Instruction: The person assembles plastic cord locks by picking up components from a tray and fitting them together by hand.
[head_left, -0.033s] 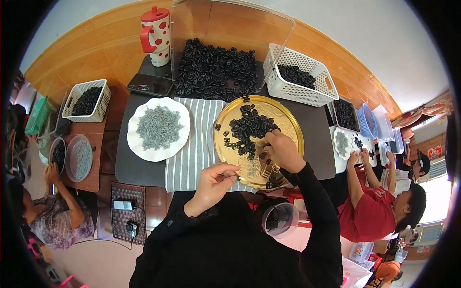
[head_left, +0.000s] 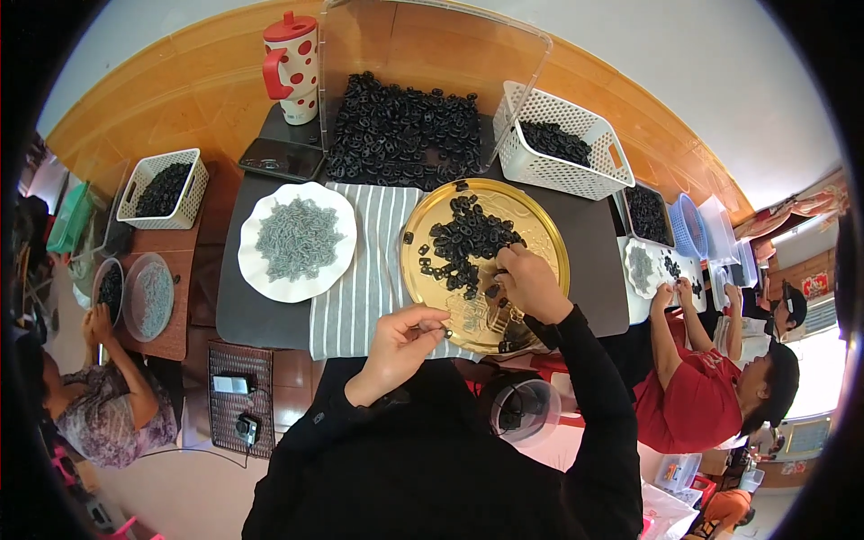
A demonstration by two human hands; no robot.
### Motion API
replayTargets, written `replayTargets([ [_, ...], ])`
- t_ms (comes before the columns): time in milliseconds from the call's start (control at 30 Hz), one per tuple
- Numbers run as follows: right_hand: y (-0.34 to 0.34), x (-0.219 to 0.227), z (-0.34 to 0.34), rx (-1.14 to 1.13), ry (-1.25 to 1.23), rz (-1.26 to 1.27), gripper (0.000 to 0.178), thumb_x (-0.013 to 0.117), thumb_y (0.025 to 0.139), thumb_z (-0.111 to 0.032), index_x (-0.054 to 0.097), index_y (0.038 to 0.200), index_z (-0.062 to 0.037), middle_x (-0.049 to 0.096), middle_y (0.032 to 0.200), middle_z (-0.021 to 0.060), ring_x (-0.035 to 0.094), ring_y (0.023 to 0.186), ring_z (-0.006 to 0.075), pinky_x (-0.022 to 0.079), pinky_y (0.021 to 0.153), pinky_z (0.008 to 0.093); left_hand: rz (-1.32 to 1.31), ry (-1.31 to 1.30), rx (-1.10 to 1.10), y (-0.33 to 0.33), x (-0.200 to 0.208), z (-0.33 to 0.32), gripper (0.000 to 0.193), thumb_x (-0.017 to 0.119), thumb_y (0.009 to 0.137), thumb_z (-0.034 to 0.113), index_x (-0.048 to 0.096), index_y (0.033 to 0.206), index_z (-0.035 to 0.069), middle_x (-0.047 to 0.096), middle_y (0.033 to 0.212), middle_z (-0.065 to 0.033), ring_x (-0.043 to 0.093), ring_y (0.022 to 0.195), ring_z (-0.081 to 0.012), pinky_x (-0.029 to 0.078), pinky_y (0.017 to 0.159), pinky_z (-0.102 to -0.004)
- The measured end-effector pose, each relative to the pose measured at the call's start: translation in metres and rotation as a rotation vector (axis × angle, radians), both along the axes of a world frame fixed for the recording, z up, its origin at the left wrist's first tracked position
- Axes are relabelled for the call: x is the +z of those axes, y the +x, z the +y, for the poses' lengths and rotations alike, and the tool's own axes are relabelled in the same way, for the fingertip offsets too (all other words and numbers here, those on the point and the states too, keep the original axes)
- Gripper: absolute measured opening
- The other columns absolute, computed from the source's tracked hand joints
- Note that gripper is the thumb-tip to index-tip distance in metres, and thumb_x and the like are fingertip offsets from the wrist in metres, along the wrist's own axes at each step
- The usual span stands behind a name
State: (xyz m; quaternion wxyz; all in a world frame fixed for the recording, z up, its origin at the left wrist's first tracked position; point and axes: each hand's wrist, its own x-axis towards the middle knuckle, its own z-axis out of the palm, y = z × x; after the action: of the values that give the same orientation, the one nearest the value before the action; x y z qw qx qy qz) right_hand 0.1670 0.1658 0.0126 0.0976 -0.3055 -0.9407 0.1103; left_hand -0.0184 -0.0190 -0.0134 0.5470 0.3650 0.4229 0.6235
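On the dark table (head_left: 594, 234) sits a gold tray (head_left: 540, 236) heaped with black rings (head_left: 468, 238). The right hand (head_left: 533, 283) curls palm-down over the tray's near side, fingers bent among the rings. The left hand (head_left: 400, 346) hovers at the rim, fingertips pinching one small ring (head_left: 447, 333).

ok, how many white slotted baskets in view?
2. One white slotted basket sits at the far right of the dark table, behind the gold tray; the other basket is on the wooden table at left. Both hold small black parts. Others may be hidden at the right edge.
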Motion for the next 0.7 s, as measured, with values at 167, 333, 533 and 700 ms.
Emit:
replayTargets([
  [167, 0.005, 0.012, -0.015, -0.153, -0.418, 0.391, 0.008, 0.062, 0.078, 0.002, 0.058, 0.084, 0.0031, 0.053, 0.078, 0.0094, 0.059, 0.066, 0.0225, 0.048, 0.061, 0.0292, 0.002, -0.008, 0.014, 0.002, 0.002, 0.000, 0.025, 0.059, 0.085, -0.005, 0.064, 0.108, 0.000, 0.060, 0.087, -0.0004, 0.052, 0.073, -0.0040, 0.041, 0.060, -0.0177],
  [333, 0.014, 0.009, -0.037, -0.301, -0.966, 0.806, 0.007, 0.064, 0.083, -0.002, 0.061, 0.087, 0.0025, 0.059, 0.076, 0.0011, 0.056, 0.065, 0.0068, 0.045, 0.061, 0.0215, 0.007, 0.005, 0.015, 0.008, 0.007, 0.004, 0.024, 0.060, 0.085, -0.004, 0.065, 0.107, 0.001, 0.060, 0.086, -0.0001, 0.052, 0.071, -0.0034, 0.041, 0.059, -0.0173],
  [533, 0.007, 0.009, -0.076, -0.307, -0.998, 1.031, 0.007, 0.063, 0.083, 0.000, 0.061, 0.089, 0.0018, 0.062, 0.079, 0.0000, 0.055, 0.069, 0.0048, 0.043, 0.064, 0.0189, -0.004, -0.008, 0.004, 0.019, 0.015, 0.009, 0.023, 0.059, 0.085, -0.004, 0.065, 0.107, 0.000, 0.060, 0.085, 0.0005, 0.052, 0.069, -0.0032, 0.042, 0.057, -0.0173],
  [700, 0.004, 0.002, -0.084, -0.143, -0.725, 1.088, 0.011, 0.062, 0.081, 0.005, 0.060, 0.092, 0.0017, 0.059, 0.089, 0.0035, 0.053, 0.078, 0.0068, 0.043, 0.068, 0.0208, 0.031, 0.024, 0.016, 0.022, 0.021, 0.009, 0.023, 0.059, 0.085, -0.005, 0.065, 0.107, 0.000, 0.061, 0.085, 0.0002, 0.052, 0.070, -0.0030, 0.042, 0.058, -0.0173],
])
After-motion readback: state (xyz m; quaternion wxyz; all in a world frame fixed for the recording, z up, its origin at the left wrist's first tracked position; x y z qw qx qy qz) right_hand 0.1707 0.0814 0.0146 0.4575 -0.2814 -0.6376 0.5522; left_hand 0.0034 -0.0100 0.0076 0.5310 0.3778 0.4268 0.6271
